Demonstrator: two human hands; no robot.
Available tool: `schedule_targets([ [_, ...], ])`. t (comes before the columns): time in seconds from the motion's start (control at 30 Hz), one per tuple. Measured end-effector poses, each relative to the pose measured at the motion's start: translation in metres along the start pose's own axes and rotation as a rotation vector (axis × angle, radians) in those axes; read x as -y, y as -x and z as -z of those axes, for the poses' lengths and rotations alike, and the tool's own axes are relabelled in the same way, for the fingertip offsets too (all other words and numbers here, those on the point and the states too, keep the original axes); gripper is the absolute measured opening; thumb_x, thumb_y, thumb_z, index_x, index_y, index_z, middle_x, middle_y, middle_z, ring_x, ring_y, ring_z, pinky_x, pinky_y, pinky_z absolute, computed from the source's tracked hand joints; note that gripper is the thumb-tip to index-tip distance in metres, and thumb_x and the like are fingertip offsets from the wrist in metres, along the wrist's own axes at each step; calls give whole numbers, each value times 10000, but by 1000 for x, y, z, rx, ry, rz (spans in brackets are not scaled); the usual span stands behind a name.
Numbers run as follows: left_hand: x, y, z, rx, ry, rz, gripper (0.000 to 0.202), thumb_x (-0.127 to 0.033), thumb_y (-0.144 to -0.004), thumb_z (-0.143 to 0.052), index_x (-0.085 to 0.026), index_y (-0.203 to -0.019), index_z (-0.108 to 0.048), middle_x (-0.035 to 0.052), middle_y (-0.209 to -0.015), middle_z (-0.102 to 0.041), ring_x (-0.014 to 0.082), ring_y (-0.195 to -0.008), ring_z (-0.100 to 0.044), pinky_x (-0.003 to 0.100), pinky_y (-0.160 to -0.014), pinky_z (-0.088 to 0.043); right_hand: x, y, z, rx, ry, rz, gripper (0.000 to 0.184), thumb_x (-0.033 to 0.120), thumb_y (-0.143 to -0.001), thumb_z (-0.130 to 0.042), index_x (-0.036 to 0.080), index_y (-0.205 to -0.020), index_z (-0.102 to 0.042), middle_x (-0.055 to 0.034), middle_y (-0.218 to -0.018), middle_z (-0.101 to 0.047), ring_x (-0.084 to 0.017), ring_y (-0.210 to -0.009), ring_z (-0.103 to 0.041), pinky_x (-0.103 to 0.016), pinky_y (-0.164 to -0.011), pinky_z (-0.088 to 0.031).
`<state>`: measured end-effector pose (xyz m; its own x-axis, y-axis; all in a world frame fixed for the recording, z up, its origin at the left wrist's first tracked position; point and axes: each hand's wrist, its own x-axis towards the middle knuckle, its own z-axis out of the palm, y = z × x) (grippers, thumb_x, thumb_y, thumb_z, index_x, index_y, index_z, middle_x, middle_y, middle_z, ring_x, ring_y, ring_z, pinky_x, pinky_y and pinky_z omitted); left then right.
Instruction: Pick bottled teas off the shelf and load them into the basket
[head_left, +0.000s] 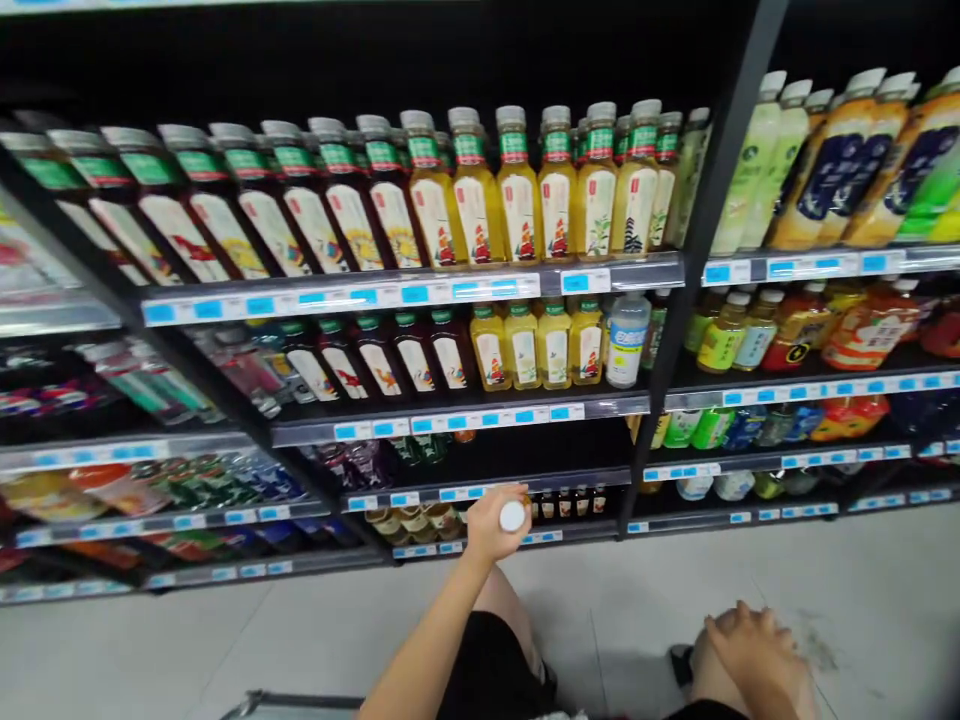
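Note:
My left hand (493, 524) is wrapped round a bottle, seen from above. Its white cap (513, 516) shows, while the hand hides most of the body. Just behind that hand are the lowest shelf, with small dark bottles (566, 503), and the shelf above it. My right hand (757, 650) lies on my bent right knee, its fingers spread and nothing in them.
Shelves in front hold rows of dark tea bottles (315, 220) and yellow tea bottles (517, 210). A clear bottle with a blue label (628, 340) stands at the second shelf's right end. A black upright (686, 240) divides the bays. A dark-edged frame (300, 703) is at lower left.

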<state>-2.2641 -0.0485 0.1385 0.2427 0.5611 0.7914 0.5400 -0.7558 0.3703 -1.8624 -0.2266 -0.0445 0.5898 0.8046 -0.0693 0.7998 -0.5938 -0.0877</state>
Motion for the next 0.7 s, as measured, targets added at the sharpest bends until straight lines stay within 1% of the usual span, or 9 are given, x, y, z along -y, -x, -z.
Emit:
schedule_targets([
  [0.07, 13, -18, -29, 90, -9, -75, 98, -230, -809, -650, -248, -905, -638, 70, -1016, -782, 238, -950, -751, 389, -854, -628, 8, -1, 3, -3, 61, -5, 445, 537, -814, -504, 245, -1032, -760, -213, -1142, -667, -496, -1115, -593, -683, -769, -448],
  [0.1, 18, -27, -43, 129, -14, -119, 91, -233, -814, -650, -245, -905, -645, 72, -1036, -781, 239, -960, -750, 393, -871, -626, 10, -2, 4, 10, 71, 26, 429, 529, -819, -512, 255, -1034, -762, -195, -1152, -674, -471, -1139, -586, -660, -799, -459],
  [0.17, 28, -43, -70, 193, -18, -212, 85, -231, -831, -646, -235, -915, -657, 80, -1068, -778, 240, -977, -749, 405, -912, -619, 11, -5, 8, 53, 56, 121, 404, 502, -835, -512, 281, -1059, -766, -164, -1192, -682, -440, -1197, -562, -652, -868, -455],
  [0.27, 41, -59, -104, 290, -8, -327, 64, -226, -859, -634, -224, -914, -669, 84, -1083, -777, 242, -1006, -747, 424, -980, -598, 0, -10, 13, 99, -3, 205, 405, 514, -862, -490, 331, -1090, -769, -96, -1294, -672, -400, -1307, -504, -633, -1010, -408],
  [0.33, 50, -64, -124, 353, -7, -345, 64, -234, -873, -629, -220, -916, -676, 83, -1100, -774, 240, -1036, -741, 429, -1028, -575, -14, -13, 13, 107, -91, 220, 433, 558, -880, -455, 359, -1108, -765, -39, -1345, -654, -358, -1354, -478, -578, -1080, -390],
  [0.43, 62, -66, -147, 412, -11, -287, 96, -258, -890, -618, -214, -944, -683, 88, -1123, -768, 239, -1065, -732, 443, -1087, -535, -37, -15, 8, 116, -205, 228, 477, 547, -888, -422, 372, -1203, -736, 16, -1402, -620, -310, -1396, -452, -494, -1112, -399],
  [0.53, 73, -64, -164, 434, -2, -179, 105, -296, -900, -610, -221, -929, -677, 75, -1123, -767, 235, -1075, -727, 454, -1130, -496, -53, -15, 3, 113, -244, 198, 498, 495, -877, -428, 351, -1257, -716, 19, -1422, -607, -297, -1414, -436, -454, -1113, -405],
  [0.6, 79, -64, -172, 402, -6, -74, 113, -329, -900, -610, -235, -922, -670, 58, -1115, -767, 227, -1080, -721, 433, -1127, -494, -57, -12, 4, 108, -238, 162, 494, 472, -872, -438, 331, -1253, -719, 4, -1415, -614, -306, -1408, -438, -458, -1105, -404],
  [0.7, 89, -66, -181, 319, -42, 122, 148, -384, -885, -620, -249, -926, -666, 44, -1105, -767, 230, -1072, -715, 409, -1103, -501, -56, -7, 15, 103, -210, 127, 472, 427, -873, -451, 295, -1236, -723, -21, -1381, -638, -310, -1372, -464, -459, -1083, -406],
])
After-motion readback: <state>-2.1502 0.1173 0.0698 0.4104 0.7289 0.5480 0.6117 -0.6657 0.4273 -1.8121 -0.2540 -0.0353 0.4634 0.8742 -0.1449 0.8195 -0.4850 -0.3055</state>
